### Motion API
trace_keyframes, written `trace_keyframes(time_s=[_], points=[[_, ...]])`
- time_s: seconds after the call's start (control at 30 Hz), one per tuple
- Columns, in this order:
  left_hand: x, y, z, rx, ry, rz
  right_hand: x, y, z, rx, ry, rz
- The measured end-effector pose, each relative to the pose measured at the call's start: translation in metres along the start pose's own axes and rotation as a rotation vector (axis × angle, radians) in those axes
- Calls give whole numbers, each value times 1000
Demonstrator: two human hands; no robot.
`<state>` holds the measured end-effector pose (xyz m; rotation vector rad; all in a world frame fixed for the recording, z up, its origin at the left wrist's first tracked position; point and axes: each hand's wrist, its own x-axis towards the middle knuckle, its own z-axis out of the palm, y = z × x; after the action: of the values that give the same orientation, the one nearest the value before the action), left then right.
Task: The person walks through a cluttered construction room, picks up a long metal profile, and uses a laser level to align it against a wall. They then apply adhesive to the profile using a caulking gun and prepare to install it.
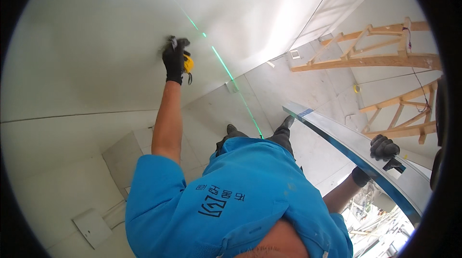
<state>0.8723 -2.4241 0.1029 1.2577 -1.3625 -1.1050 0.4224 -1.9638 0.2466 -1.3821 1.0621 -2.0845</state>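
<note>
My left hand (174, 61), in a black glove, is raised against the white wall (110, 46), left of a green laser line (221, 58). Its fingers are closed on a yellow tape measure (188, 64) with a dark strap loop hanging below. Something small and greyish shows at the fingertips, too blurred to name. On the right, my gloved right hand (384, 148) grips a long silver aluminium straightedge (344, 135), its fingers wrapped over the bar beside a cut-out slot. The bar slants from near my foot toward the lower right, and blue tape (305, 112) wraps its far end.
Wooden ladder-like frames (370, 60) stand at the right. A yellow tape roll (356, 88) lies behind the straightedge. Grey floor tiles (211, 111) run along the wall's foot. A pale panel (91, 227) is at lower left, and a heap of scrap (373, 219) at lower right.
</note>
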Motion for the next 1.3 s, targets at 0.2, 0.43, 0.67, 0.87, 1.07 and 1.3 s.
trace_keyframes(time_s=[0.2, 0.43, 0.67, 0.87, 1.07, 1.3], points=[[-32, 34, -7, -86, 66, -28, 19, 5, 7, 117, -210, 50], [-29, 58, -1, -191, 83, 21, 19, 11, -23, 179, -329, 59], [-48, -61, 4, 164, -119, -137, 21, -8, 49, -66, 105, -19], [-163, 12, 152, 168, -878, -306, -24, -51, -28, 86, 276, -138], [-237, 30, 233, 83, -1047, -345, -68, -89, -71, 218, 340, -306], [-226, 18, 253, 151, -773, -278, -135, -151, -108, 526, 520, -432]])
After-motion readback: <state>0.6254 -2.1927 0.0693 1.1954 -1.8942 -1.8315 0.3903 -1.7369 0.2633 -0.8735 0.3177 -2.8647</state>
